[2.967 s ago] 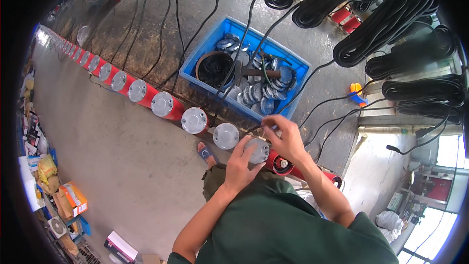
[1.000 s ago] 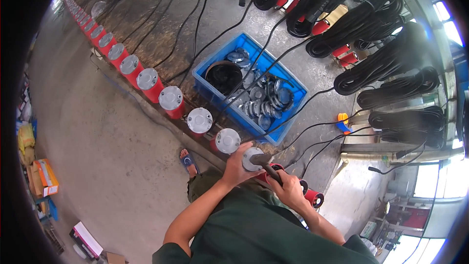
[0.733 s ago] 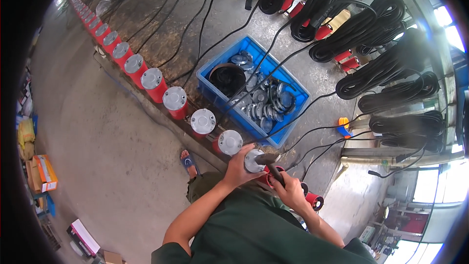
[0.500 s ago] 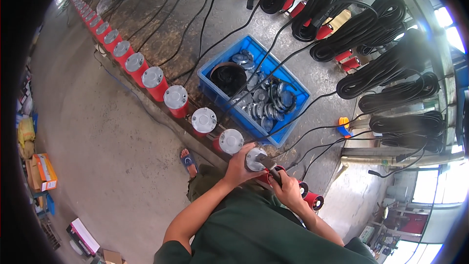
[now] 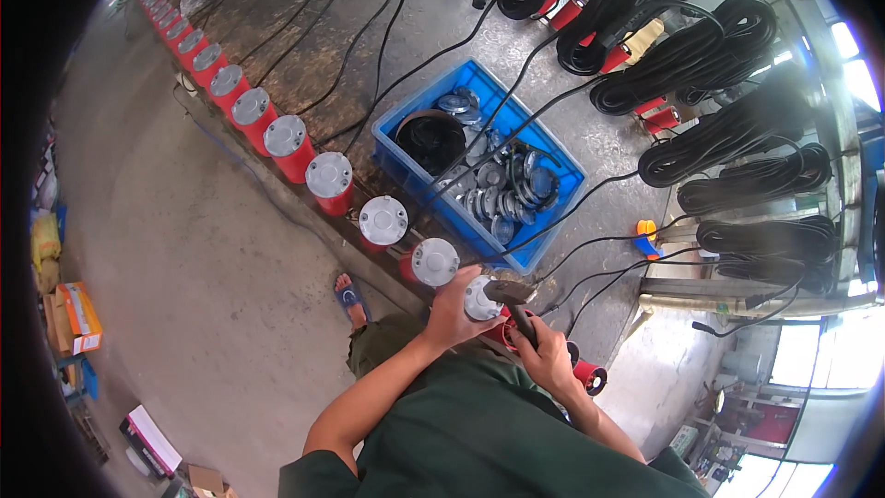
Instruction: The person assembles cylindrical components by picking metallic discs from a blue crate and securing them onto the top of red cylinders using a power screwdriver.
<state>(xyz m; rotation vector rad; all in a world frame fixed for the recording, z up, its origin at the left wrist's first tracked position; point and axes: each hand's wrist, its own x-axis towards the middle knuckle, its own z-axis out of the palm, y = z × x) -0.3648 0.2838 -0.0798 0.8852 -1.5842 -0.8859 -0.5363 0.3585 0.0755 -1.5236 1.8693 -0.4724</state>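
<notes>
My left hand [image 5: 448,321] is wrapped round the side of a red cylinder, its fingers beside the grey metal cap [image 5: 478,301] on top. In my right hand [image 5: 549,360] is a hammer [image 5: 522,321], gripped by its dark handle. The hammer's head lies over the right edge of that cap; whether it touches cannot be told. Next to my left hand stands another capped red cylinder [image 5: 434,263]. An open red cylinder [image 5: 499,334] shows just below the hammer, partly hidden by my hands.
A long row of capped red cylinders [image 5: 289,148] runs along the bench edge to the far left. Behind my hands, a blue crate [image 5: 530,263] holds loose metal caps and a dark round container. Black cables cross the bench [image 5: 323,55] to hanging coils [image 5: 687,55].
The hammer's head has shifted right and turned from the middle of the cap toward its edge. My left hand keeps its grip on the cylinder.
</notes>
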